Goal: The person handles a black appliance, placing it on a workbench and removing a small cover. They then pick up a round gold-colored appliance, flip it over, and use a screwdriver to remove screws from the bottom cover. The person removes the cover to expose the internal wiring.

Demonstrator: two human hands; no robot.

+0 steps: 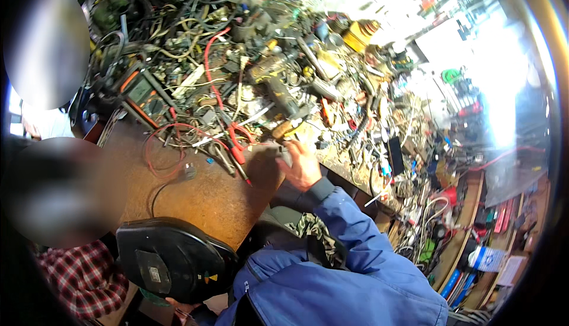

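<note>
A rounded black plastic appliance (172, 261) with a grey label and a small yellow sticker rests tilted against the near edge of the brown worktop (207, 201). My left hand (182, 306) grips its lower edge, with most of the fingers hidden beneath. At the worktop's right corner is my right hand (301, 167), thumb and fingers apart, close to a tool with an orange-yellow handle (283, 128). I see nothing held in it. Red test probes (237, 153) and their leads lie to its left. A multimeter (144, 97) with an orange rim stands farther left.
A dense heap of cables, tools and parts (195, 47) covers the far bench. Among it are a hammer (281, 96) and a yellow object (360, 34). Wooden shelves (462, 243) with tools stand at right. A person in a red checked shirt (86, 278) is at left.
</note>
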